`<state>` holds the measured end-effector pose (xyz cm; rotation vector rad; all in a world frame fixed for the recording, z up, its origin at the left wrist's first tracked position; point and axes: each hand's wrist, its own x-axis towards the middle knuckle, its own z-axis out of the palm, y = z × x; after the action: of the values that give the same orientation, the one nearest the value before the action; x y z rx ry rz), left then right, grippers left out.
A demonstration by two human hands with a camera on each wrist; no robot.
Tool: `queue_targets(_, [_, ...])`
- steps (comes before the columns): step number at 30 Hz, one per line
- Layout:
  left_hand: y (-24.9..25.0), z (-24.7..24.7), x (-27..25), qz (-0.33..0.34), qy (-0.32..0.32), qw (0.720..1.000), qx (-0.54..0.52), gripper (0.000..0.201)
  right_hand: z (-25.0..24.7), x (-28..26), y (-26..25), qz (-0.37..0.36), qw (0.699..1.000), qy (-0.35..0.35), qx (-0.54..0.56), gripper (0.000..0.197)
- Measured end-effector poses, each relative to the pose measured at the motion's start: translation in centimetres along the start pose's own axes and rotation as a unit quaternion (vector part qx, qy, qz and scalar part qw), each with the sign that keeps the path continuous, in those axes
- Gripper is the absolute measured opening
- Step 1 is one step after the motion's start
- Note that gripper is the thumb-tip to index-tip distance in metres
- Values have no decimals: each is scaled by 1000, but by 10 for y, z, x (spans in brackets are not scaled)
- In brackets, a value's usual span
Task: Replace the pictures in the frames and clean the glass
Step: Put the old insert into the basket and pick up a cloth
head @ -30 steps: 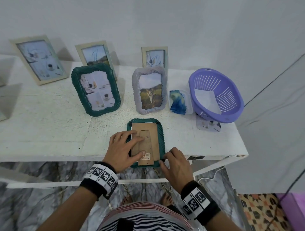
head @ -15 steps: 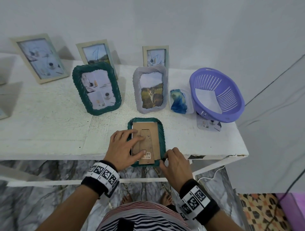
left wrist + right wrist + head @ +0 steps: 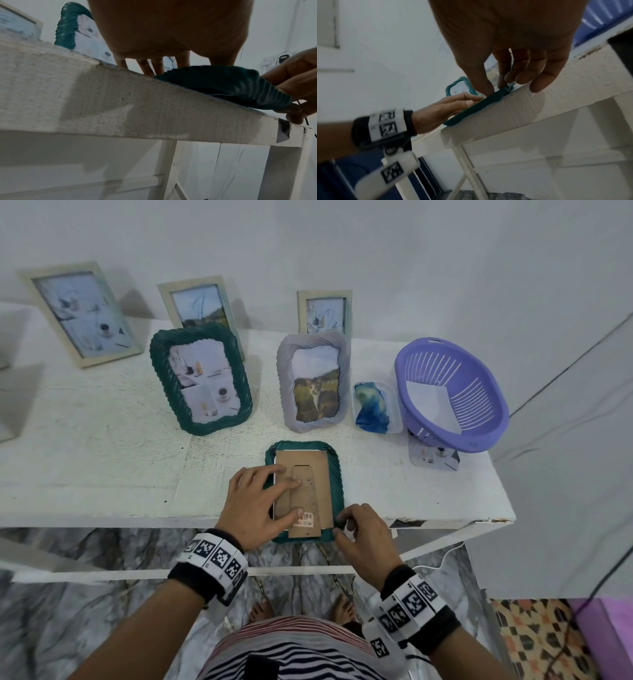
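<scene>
A green wavy-edged frame (image 3: 335, 474) lies face down at the table's front edge, its brown backing board (image 3: 320, 470) facing up. My left hand (image 3: 286, 497) rests flat on the board with fingers spread and the thumb near the price sticker. My right hand (image 3: 340, 527) pinches the frame's near right corner, which overhangs the edge. The left wrist view shows the frame (image 3: 223, 83) from below, with my right hand's fingers (image 3: 291, 108) under that corner. In the right wrist view the thumb and forefinger meet on the frame (image 3: 471, 109). The glass is hidden underneath.
Behind stand a green frame (image 3: 202, 378), a grey frame with a cat picture (image 3: 313, 381) and three cream frames against the wall. At the right are a clear tub with a blue cloth (image 3: 371, 407), a purple basket (image 3: 479, 419) holding paper, and a loose picture (image 3: 433, 458).
Almost nothing has moved. My right hand's fingers have closed slightly at the frame's near right corner, and my left hand has stayed on the backing board.
</scene>
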<state>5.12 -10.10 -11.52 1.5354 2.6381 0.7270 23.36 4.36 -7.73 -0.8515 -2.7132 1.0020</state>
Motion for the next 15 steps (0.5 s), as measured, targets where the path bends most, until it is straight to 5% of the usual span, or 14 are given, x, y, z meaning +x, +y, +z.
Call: queue_targets(15, [-2,0,-1,11,-3,1000,0,51,4,-1,9,-97,994,29,-46,8])
